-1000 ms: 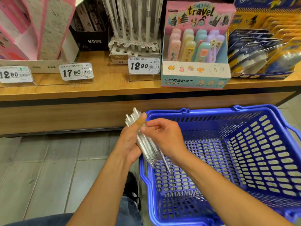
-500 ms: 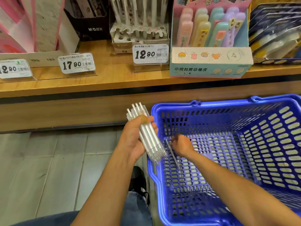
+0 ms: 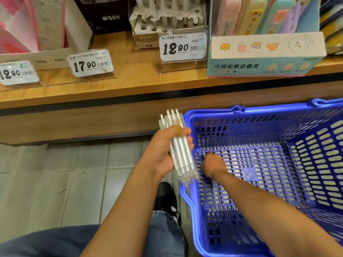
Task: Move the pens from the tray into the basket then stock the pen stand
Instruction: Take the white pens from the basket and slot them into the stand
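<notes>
My left hand grips a bundle of several clear white pens, held upright just outside the left wall of the blue basket. My right hand is down on the basket's floor by that wall, fingers curled on a single pen whose grey end shows above the fingers; the remainder of the pen is hidden or blurred. The cardboard pen stand sits on the wooden shelf, with several white pens standing in its holes and other holes bare.
On the shelf stand price tags, among them a 12.90 tag in front of the stand, an eraser display box to the right and a black box to the left. Below me are my shoe and a grey tiled floor.
My right hand drew one pen from the bundle and lowered it to the basket floor. My left hand kept hold of the bundle. The camera tilted downward and moved closer.
</notes>
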